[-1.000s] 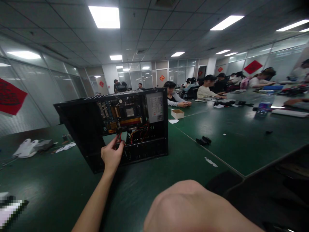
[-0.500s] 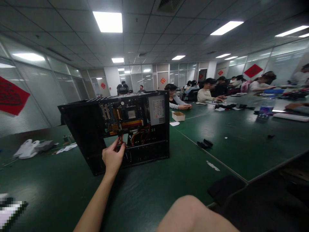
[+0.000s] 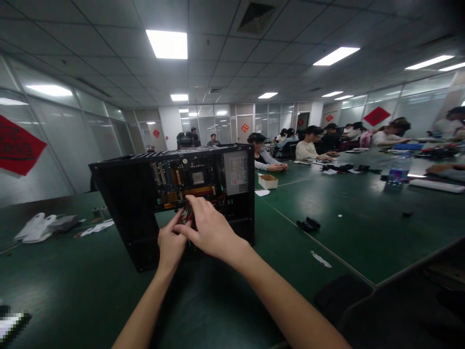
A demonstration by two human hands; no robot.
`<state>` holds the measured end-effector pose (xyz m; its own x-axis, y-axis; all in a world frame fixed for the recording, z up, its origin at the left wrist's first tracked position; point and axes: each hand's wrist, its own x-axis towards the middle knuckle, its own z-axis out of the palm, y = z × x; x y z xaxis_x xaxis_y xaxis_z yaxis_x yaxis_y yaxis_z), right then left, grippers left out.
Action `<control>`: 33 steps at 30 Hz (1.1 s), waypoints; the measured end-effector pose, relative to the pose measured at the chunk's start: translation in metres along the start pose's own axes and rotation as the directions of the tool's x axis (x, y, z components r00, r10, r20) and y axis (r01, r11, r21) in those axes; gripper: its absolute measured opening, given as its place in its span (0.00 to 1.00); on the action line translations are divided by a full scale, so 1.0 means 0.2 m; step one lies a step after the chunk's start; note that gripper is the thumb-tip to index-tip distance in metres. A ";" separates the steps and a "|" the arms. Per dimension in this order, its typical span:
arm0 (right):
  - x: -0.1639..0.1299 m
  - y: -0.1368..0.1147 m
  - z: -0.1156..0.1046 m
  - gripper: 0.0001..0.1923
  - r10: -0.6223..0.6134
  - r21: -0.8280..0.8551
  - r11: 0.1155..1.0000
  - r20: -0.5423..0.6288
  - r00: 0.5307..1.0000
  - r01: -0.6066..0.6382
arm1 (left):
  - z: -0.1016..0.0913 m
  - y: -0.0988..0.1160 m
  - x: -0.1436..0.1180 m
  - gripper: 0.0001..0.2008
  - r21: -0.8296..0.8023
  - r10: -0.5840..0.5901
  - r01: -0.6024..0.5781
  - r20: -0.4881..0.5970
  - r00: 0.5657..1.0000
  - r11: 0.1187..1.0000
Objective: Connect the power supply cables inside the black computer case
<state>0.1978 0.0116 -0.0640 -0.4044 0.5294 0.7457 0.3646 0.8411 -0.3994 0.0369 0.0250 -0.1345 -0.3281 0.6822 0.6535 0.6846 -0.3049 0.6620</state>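
The open black metal computer case (image 3: 145, 213) stands on the green counter (image 3: 72, 286), long axis running left to right, open side facing the person, showing a circuit board and red and yellow wires. Left hand (image 3: 170, 245) and right hand (image 3: 210, 228) meet at the wires; whether the fingers (image 3: 181, 215) pinch one cannot be told.
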 end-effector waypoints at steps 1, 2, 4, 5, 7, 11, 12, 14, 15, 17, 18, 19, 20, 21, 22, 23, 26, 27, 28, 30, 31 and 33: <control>0.02 0.07 0.06 0.26 0.046 0.025 0.999 0.016 0.999 -0.046 | 0.01 0.00 0.00 0.26 -0.042 0.002 -0.001 0.016 1.000 0.999; 0.04 0.12 0.10 0.25 0.069 0.064 0.995 0.035 0.997 -0.072 | 0.01 0.00 0.00 0.26 -0.069 -0.003 0.005 0.024 1.000 0.998; 0.08 0.19 0.16 0.21 0.121 0.124 0.985 0.003 0.993 -0.120 | 0.02 0.00 0.00 0.26 -0.091 -0.027 0.028 0.013 1.000 0.995; 0.10 0.20 0.18 0.21 0.136 0.149 0.980 -0.025 0.990 -0.131 | 0.03 0.00 0.00 0.26 -0.112 -0.041 0.041 0.001 0.999 0.993; 0.16 0.21 0.19 0.20 0.151 0.185 0.973 -0.076 0.986 -0.135 | 0.02 0.03 0.01 0.27 -0.186 -0.045 0.043 -0.006 0.999 0.982; 0.26 0.22 0.12 0.14 0.164 0.256 0.955 -0.042 0.985 -0.149 | -0.02 0.10 0.08 0.27 -0.219 0.045 -0.037 0.033 0.998 0.975; 0.29 0.22 0.09 0.13 0.171 0.273 0.950 -0.052 0.984 -0.150 | -0.04 0.11 0.12 0.26 -0.208 0.070 -0.060 0.041 0.997 0.976; 0.33 0.24 0.03 0.12 0.169 0.319 0.939 -0.105 0.980 -0.127 | -0.09 0.13 0.21 0.23 -0.181 0.100 -0.092 0.038 0.994 0.979; 0.34 0.25 -0.01 0.13 0.165 0.348 0.931 -0.135 0.977 -0.109 | -0.11 0.13 0.26 0.23 -0.150 0.104 -0.099 0.024 0.994 0.984; 0.36 0.26 -0.07 0.12 0.155 0.421 0.905 -0.172 0.973 -0.070 | -0.16 0.16 0.36 0.24 -0.023 0.126 -0.125 0.070 0.990 0.992; 0.37 0.27 -0.11 0.13 0.151 0.466 0.884 -0.180 0.972 -0.051 | -0.18 0.18 0.40 0.24 0.023 0.133 -0.138 0.145 0.980 0.990; 0.37 0.27 -0.14 0.13 0.149 0.511 0.859 -0.190 0.971 -0.032 | -0.20 0.20 0.43 0.25 0.030 0.131 -0.144 0.255 0.958 0.989; 0.38 0.27 -0.17 0.13 0.149 0.552 0.833 -0.198 0.969 -0.015 | -0.23 0.23 0.45 0.26 0.010 0.130 -0.145 0.381 0.915 0.989; 0.38 0.27 -0.20 0.14 0.153 0.588 0.809 -0.207 0.966 -0.002 | -0.25 0.27 0.46 0.26 0.001 0.126 -0.145 0.490 0.863 0.989; 0.38 0.27 -0.23 0.14 0.161 0.617 0.787 -0.217 0.963 0.007 | -0.27 0.31 0.46 0.26 0.000 0.111 -0.134 0.562 0.819 0.991; 0.38 0.27 -0.26 0.15 0.175 0.638 0.770 -0.228 0.958 0.011 | -0.29 0.34 0.46 0.26 -0.001 0.110 -0.137 0.603 0.790 0.991; 0.37 0.28 -0.31 0.16 0.219 0.679 0.734 -0.278 0.935 0.030 | -0.33 0.43 0.46 0.21 0.023 0.186 -0.281 0.697 0.692 0.959; 0.36 0.28 -0.33 0.16 0.227 0.690 0.722 -0.289 0.930 0.038 | -0.34 0.44 0.46 0.19 0.017 0.240 -0.351 0.698 0.675 0.936; 0.36 0.28 -0.34 0.17 0.228 0.700 0.712 -0.289 0.930 0.042 | -0.34 0.44 0.46 0.17 0.006 0.308 -0.425 0.679 0.667 0.905; 0.35 0.27 -0.34 0.18 0.218 0.717 0.696 -0.242 0.945 0.023 | -0.33 0.43 0.48 0.15 -0.003 0.468 -0.570 0.576 0.671 0.821; 0.35 0.27 -0.34 0.19 0.205 0.723 0.691 -0.195 0.959 -0.001 | -0.33 0.42 0.49 0.15 0.014 0.539 -0.633 0.509 0.671 0.774; 0.34 0.25 -0.32 0.21 0.168 0.712 0.700 -0.086 0.982 -0.057 | -0.33 0.40 0.50 0.14 0.089 0.638 -0.714 0.383 0.668 0.695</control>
<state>0.2424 0.0825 0.0011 -0.2640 0.6515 0.7113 -0.3190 0.6370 -0.7018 0.0164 0.0248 0.0073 0.4664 0.5160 0.7185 0.7680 -0.6393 -0.0394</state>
